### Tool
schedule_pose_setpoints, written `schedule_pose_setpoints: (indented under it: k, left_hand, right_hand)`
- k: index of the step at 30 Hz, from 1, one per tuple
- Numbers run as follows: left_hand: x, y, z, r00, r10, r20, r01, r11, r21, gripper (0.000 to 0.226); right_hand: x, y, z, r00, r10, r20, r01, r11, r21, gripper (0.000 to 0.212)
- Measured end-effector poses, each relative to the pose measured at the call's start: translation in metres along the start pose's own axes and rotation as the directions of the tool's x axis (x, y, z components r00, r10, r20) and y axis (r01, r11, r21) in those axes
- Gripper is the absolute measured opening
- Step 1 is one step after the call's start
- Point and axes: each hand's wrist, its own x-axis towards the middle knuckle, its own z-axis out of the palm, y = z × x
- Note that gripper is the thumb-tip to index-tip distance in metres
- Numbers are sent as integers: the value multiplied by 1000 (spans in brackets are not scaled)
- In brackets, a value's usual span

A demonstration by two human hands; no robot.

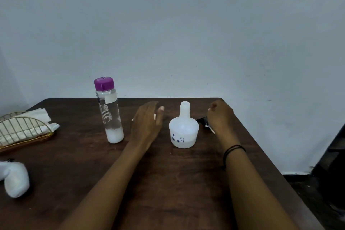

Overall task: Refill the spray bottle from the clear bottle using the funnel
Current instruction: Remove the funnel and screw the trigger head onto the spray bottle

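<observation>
On the dark wooden worktop [168, 183], against a pale blue-grey wall: spray bottle [184, 130], white and translucent, upright at centre, neck open and uncapped, a shallow layer of whitish liquid at the bottom. Small dark blue flower-like marks printed low on its front; no words legible.

Left of it, well apart, clear bottle [110, 112], tall, slim, upright, closed with a purple cap [104, 83]. White decorative print running up the side, perhaps lettering, not readable. White liquid only at the very bottom, plus a pale patch near the shoulder.

Between the two bottles, left hand [147, 123], palm down, fingers stretched forward and loosely spread, thumb toward the spray bottle. Grip wide, nothing clearly held. Something pale peeking out at both sides of the hand, beneath it; too hidden to name, possibly the funnel.

Right of the spray bottle, right hand [222, 115], fingers curled under into a loose fist, grip closed around a spray head [205, 122] with a dark nozzle and pale parts showing just left of the knuckles. Black bands [233, 150] round that wrist.

Far left, gold wire holder [22, 130] with white napkins [37, 115] standing in it. Near the left edge, closer in, a white rounded object [15, 179], blurred, not identifiable.
</observation>
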Motion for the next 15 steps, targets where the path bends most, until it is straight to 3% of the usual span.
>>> schedule_pose_setpoints:
  k: [3,6,10,15]
  left_hand:
    - [-6,14,4,990,-18,141,39,988,-147,55]
    - [-12,20,11,976,32,217,1,988,-152,72]
    - [-17,24,20,967,55,250,-25,992,-121,76]
    - [-19,23,24,961,90,262,-69,994,-87,74]
  right_hand:
    - [6,5,6,979,56,195,2,959,-282,22]
    - [7,9,13,952,128,278,4,903,-429,40]
    - [9,12,22,955,125,269,20,878,-478,44]
    - [5,13,31,968,46,247,77,882,-465,30]
